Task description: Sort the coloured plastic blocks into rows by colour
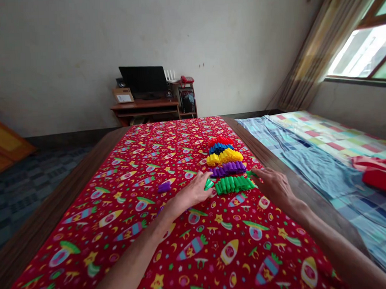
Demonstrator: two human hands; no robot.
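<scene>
Small shiny tube-like pieces lie in rows by colour on a red patterned cloth [119, 207]; their exact kind is hard to make out. A green row [235, 185] is nearest to me. Behind it come a purple row [229, 169], a yellow row [224, 156], a blue row [221, 149] and a red row [220, 140]. At the left end of the green row, my left hand [196, 190] is closed on a green tube-like piece [209, 184]. My right hand [273, 181] has its fingertips at another green piece [251, 174] by the right end; its grip is partly hidden.
A loose purple piece [164, 187] lies left of my left hand, and another purple bit shows beside my left forearm. The cloth covers a dark brown table [97, 159]. On the right is a bed [315, 156]. A desk [146, 104] with a monitor [144, 82] stands behind.
</scene>
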